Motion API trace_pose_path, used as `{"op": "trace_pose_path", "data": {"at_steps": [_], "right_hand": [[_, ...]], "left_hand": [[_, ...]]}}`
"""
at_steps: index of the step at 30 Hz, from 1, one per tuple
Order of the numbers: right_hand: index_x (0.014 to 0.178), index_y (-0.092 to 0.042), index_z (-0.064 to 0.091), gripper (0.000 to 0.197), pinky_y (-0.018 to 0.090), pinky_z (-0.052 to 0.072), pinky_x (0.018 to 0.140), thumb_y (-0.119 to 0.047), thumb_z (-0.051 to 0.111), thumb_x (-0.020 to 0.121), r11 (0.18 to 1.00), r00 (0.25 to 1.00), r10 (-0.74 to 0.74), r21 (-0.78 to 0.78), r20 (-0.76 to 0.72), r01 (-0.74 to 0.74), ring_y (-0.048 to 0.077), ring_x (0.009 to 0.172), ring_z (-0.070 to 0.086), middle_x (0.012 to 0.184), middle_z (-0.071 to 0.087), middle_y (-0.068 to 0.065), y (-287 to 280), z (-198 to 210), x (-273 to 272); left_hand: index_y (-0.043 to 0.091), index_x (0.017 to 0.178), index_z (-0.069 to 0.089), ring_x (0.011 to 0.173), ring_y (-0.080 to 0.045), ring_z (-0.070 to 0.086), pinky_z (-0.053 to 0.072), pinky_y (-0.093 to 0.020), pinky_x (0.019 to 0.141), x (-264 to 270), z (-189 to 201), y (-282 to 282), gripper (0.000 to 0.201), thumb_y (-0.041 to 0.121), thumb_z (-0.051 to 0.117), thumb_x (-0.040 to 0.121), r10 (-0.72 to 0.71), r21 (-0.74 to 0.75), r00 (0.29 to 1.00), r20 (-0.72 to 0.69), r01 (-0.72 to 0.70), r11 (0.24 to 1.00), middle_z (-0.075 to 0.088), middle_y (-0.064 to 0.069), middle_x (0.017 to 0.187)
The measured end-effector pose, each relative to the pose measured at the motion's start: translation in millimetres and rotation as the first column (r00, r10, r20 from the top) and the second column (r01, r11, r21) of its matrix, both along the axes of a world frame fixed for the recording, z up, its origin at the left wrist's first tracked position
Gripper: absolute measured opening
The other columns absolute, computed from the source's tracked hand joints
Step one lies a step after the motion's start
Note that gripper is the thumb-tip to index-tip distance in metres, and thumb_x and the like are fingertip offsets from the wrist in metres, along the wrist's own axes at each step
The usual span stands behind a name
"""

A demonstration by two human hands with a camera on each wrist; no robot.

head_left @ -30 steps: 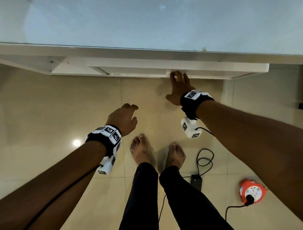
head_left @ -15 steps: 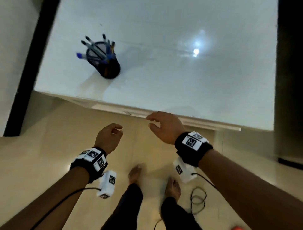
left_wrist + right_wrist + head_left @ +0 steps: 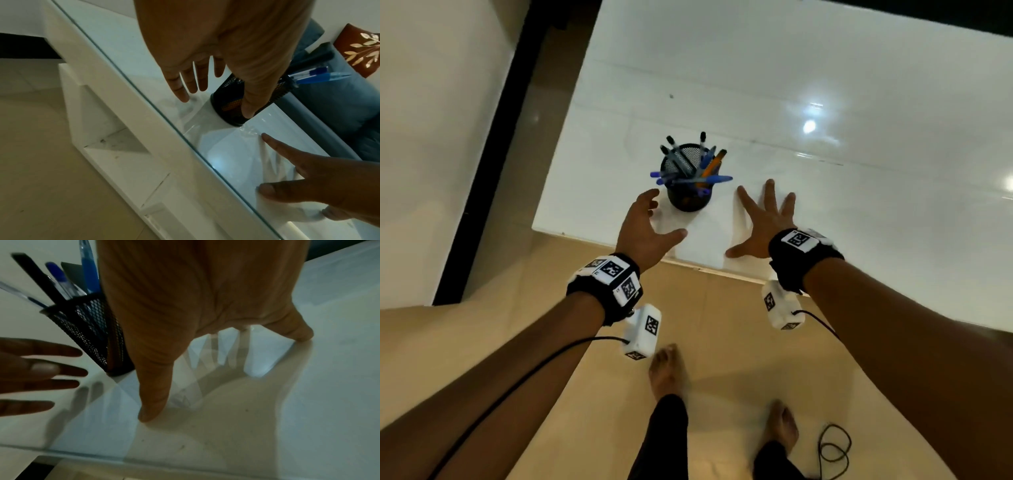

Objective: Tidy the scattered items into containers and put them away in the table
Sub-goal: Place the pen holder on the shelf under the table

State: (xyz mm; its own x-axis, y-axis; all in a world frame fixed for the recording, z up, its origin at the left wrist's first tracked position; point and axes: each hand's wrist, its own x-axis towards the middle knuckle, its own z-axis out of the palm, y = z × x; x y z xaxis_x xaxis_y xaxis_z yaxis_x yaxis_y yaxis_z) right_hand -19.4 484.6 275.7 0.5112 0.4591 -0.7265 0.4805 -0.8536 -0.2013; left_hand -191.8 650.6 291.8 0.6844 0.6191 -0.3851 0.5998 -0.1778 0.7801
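A black mesh pen holder point(image 3: 690, 197) full of blue and black pens point(image 3: 714, 179) stands upright near the front left corner of the white glass-topped table point(image 3: 859, 212). My left hand point(image 3: 659, 219) hovers open just in front and to the left of the holder, with its thumb spread toward it and not touching it. In the left wrist view the thumb crosses in front of the holder point(image 3: 228, 112). My right hand point(image 3: 762, 222) lies flat to the holder's right, fingers spread, with fingertips point(image 3: 150, 413) on the glass. Neither hand holds anything.
Below the top, the table has an open white shelf point(image 3: 115, 146). A blue sofa point(image 3: 329, 116) with a brown cushion point(image 3: 359, 50) stands beyond the table. A black cable point(image 3: 834, 448) is coiled on the tiled floor beside my bare feet point(image 3: 667, 370).
My right hand left the table's lower edge and came up onto the glass top. Both hands moved forward to either side of the pen holder, and the view lifted from the floor to the tabletop.
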Motion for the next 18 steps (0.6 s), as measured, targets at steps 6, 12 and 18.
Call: {"op": "trace_pose_path", "data": {"at_steps": [6,12,18], "right_hand": [[0.13,-0.059,-0.036,0.143,0.081,0.009,0.102,-0.072,0.08,0.048,0.996,0.999,-0.043,-0.077,-0.017,0.041,0.044,0.132,-0.043,0.144,-0.051,-0.007,11.5,-1.3,-2.1],[0.121,-0.063,-0.04,0.142,0.082,0.007,0.1,-0.072,0.081,0.047,0.997,0.998,-0.053,-0.059,-0.018,0.051,0.043,0.13,-0.045,0.142,-0.052,-0.009,11.1,-2.4,-3.0],[0.139,-0.059,-0.021,0.135,0.084,0.002,0.096,-0.069,0.081,0.052,0.997,0.996,-0.077,0.006,0.043,0.077,0.034,0.14,-0.035,0.152,-0.039,-0.012,2.1,3.8,-15.0]], "left_hand": [[0.013,0.135,0.034,0.114,0.006,0.053,0.044,-0.027,0.103,43.5,4.3,17.0,0.09,0.001,0.085,0.062,-0.103,-0.073,0.975,0.199,0.119,0.99,0.053,0.013,0.125],[0.017,0.116,0.043,0.094,0.003,0.065,0.047,-0.008,0.078,58.0,22.9,13.5,0.063,0.005,0.082,0.069,-0.053,-0.109,0.976,0.211,0.077,0.991,0.06,0.02,0.1],[0.021,0.111,0.048,0.096,0.0,0.064,0.053,-0.026,0.085,13.2,38.8,-6.1,0.065,0.016,0.087,0.06,-0.026,-0.095,0.97,0.24,0.05,0.994,0.064,0.02,0.099]]}}
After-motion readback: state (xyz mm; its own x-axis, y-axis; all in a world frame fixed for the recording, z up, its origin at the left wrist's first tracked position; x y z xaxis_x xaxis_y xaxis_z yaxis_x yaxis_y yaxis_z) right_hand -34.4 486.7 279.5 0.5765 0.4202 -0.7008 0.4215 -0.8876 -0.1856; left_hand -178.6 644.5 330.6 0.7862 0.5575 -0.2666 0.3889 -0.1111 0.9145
